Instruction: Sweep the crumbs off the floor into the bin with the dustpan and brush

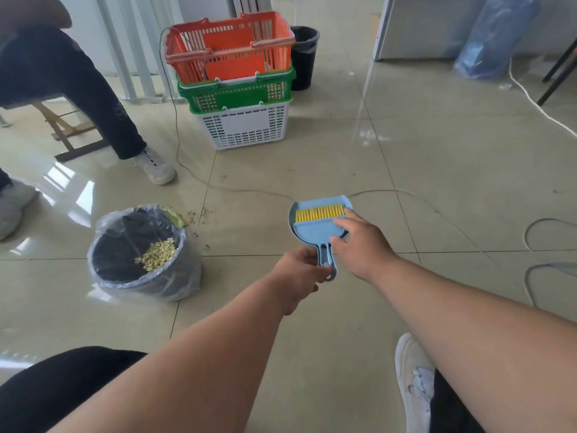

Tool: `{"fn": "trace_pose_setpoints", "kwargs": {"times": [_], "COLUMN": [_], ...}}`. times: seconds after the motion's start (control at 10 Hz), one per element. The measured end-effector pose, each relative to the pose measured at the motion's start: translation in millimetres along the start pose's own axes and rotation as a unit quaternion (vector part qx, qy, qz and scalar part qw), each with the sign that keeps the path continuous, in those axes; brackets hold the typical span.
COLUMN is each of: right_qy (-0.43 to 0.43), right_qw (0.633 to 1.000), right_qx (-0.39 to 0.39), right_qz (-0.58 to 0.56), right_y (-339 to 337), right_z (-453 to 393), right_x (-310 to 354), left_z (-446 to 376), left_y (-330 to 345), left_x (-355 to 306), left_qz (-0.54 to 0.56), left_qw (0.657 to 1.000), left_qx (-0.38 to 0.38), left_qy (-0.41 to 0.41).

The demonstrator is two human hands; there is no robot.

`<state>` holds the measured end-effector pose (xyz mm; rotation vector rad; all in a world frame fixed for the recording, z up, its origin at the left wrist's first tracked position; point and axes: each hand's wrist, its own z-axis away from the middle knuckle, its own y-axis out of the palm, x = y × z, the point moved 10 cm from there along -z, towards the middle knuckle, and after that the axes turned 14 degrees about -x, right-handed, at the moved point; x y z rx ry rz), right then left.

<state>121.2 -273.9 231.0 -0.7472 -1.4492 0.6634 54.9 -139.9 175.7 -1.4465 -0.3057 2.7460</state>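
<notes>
A light blue dustpan [307,205] lies on the tiled floor with a blue brush [315,232] nested in it, yellow bristles pointing away from me. My left hand [301,270] pinches the joined handles at their near end. My right hand [362,242] rests on the brush's back, fingers spread over its right side. To the left stands a small bin [137,276] lined with a clear bag, holding a heap of pale yellow crumbs [157,254]. A few dark specks [199,214] lie scattered on the floor just beyond the bin.
Stacked orange, green and white baskets [240,89] stand ahead, with a black bin [304,57] behind them. A seated person's legs and shoes [156,167] are at the left. Cables [530,232] trail across the floor to the right. My own shoe [412,379] is at bottom right.
</notes>
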Motion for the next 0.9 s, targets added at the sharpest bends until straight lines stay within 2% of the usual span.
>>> {"fn": "trace_pose_setpoints", "kwargs": {"times": [0.2, 0.6, 0.7, 0.9], "right_qy": [0.039, 0.073, 0.063, 0.055], "right_qw": [0.996, 0.963, 0.955, 0.957], "right_qx": [0.07, 0.242, 0.27, 0.264], "right_qz": [0.041, 0.089, 0.101, 0.108], "right_y": [85, 237, 252, 248], "right_z": [19, 60, 66, 54], "right_x": [-62, -163, -175, -176], "left_z": [-37, -112, -122, -130], "left_y": [11, 38, 42, 32], "left_x": [80, 243, 265, 269], "left_qz": [-0.043, -0.07, -0.075, -0.218], "left_qw": [0.998, 0.985, 0.98, 0.958], "left_qx": [-0.025, -0.015, -0.003, 0.029], "left_qy": [-0.031, -0.159, -0.186, -0.186]}}
